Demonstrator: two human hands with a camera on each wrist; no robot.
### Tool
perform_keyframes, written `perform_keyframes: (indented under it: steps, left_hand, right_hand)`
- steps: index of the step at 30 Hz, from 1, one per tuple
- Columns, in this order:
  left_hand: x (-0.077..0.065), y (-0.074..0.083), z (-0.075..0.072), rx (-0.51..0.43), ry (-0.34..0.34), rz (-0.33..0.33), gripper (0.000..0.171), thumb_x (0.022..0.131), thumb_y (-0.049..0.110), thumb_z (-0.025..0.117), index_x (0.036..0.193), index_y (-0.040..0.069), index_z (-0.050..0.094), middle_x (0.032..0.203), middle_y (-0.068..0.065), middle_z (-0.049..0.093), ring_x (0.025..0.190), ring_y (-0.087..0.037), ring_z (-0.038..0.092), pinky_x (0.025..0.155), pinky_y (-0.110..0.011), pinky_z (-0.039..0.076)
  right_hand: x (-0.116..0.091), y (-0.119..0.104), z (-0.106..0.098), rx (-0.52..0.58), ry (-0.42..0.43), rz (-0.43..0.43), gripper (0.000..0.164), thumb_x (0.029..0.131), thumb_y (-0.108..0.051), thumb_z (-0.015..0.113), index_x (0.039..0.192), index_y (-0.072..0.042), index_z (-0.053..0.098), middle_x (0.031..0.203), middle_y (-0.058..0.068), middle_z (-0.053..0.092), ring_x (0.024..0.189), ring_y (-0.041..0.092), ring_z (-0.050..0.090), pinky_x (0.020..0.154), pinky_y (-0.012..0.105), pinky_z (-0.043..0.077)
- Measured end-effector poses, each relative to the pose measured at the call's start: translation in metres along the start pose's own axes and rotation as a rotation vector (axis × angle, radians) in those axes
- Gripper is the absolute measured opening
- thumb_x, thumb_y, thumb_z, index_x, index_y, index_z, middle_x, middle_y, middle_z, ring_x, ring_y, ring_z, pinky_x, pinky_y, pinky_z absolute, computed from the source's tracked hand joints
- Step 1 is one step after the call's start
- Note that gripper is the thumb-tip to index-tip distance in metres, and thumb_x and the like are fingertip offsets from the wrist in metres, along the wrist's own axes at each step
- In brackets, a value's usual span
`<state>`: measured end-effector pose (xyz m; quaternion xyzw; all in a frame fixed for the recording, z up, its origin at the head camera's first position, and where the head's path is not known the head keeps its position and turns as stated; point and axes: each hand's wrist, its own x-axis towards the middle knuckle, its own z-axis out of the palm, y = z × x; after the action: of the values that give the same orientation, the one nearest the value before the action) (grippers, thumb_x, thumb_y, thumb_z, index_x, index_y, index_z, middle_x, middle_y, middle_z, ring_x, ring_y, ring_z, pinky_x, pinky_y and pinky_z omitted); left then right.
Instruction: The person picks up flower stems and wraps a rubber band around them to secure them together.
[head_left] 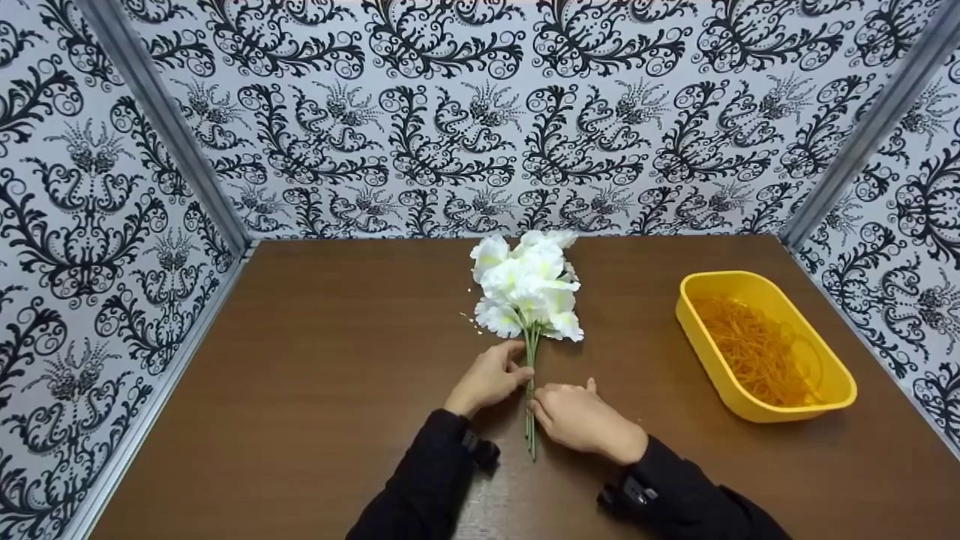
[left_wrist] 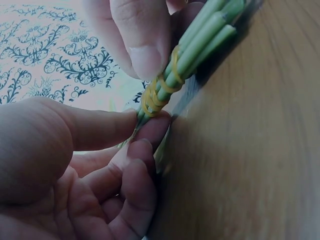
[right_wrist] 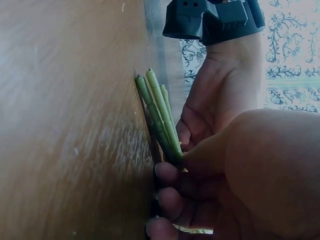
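A bunch of white flowers lies on the brown table, blooms toward the back wall and green stems pointing to the front. My left hand pinches the stems between thumb and fingers, below the blooms. Lower down, my right hand holds the same stems from the right side, its thumb against them in the right wrist view. A yellow rubber band is wound several times around the stems, between the two hands in the left wrist view. Cut stem ends stick out past my right fingers.
A yellow plastic tub full of orange-yellow rubber bands stands on the right of the table. Small white bits lie left of the blooms. Patterned walls enclose the back and sides.
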<state>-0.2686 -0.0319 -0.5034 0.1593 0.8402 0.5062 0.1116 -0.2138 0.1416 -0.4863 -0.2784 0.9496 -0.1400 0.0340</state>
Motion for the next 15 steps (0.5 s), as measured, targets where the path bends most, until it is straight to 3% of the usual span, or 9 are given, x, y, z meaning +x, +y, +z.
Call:
perform_keyframes:
  steps: [6,10,13,15]
  left_hand:
    - [0.000,0.003,0.002,-0.004,0.005,-0.001,0.044,0.096,0.010,0.069,0.136,-0.002,0.056,0.087,-0.002,0.067,0.076,-0.012,0.061,0.066,-0.026,0.053]
    - [0.001,0.007,-0.001,0.002,0.002,-0.008,0.046,0.097,0.011,0.068,0.139,-0.002,0.053,0.086,-0.002,0.066,0.074,-0.012,0.061,0.066,-0.026,0.053]
    - [-0.003,0.014,-0.007,0.079,0.018,0.013,0.049,0.099,0.015,0.066,0.142,-0.001,0.051,0.086,-0.003,0.067,0.073,-0.012,0.062,0.067,-0.029,0.053]
    - [-0.010,0.021,-0.012,0.177,0.037,0.059,0.049,0.100,0.018,0.065,0.142,-0.001,0.051,0.088,-0.004,0.069,0.074,-0.015,0.064,0.068,-0.032,0.054]
  right_hand:
    - [-0.002,0.006,-0.004,-0.019,-0.049,-0.012,0.023,0.105,-0.019,0.053,0.082,-0.012,0.056,0.081,0.004,0.062,0.084,0.032,0.067,0.083,0.075,0.045]
    - [-0.006,0.010,-0.021,-0.023,-0.129,-0.056,0.023,0.103,-0.024,0.056,0.083,-0.014,0.054,0.075,-0.001,0.057,0.074,0.026,0.064,0.069,0.055,0.052]
    - [-0.015,0.013,-0.040,-0.011,-0.160,-0.114,0.020,0.103,-0.027,0.057,0.087,-0.015,0.055,0.076,-0.005,0.055,0.071,0.021,0.061,0.061,0.044,0.050]
    - [-0.023,0.015,-0.051,0.014,-0.123,-0.167,0.016,0.104,-0.026,0.057,0.092,-0.015,0.058,0.081,-0.006,0.057,0.075,0.018,0.060,0.064,0.041,0.051]
